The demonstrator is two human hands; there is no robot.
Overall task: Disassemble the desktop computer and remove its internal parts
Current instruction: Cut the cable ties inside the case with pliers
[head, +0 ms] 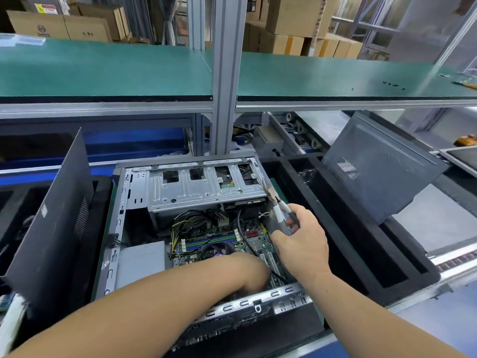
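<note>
Green-topped shelving crossed the upper field, with stacked cartons behind it and an aluminium post [227, 73] dropping to the conveyor level below. On that lower level lay the case [121, 223], on its side and open towards us, its drive cage [201, 187] at the far end and its board [219, 241] exposed beneath. A dark side panel [51, 228] leaned at the left, and a second panel [382, 166] leaned over black foam trays at the right.

Our right hand [302, 244] was closed around the handles of a pair of pliers [277, 205], whose long axis ran from the hand up and away to the left, the tip resting beside the cage's near right corner. A white-tied cable bundle [265, 215] sat just under the tool, between hand and cage.

Our left hand [255, 275] reached down inside the case over the board's near right area, just beside the near wall (its fingers were hidden and blurred, so we could not tell whether it gripped anything).

We judged the work to lie ahead of the right hand, which was the nearer to the tie and the cage; the left was lower, closer to us.
</note>
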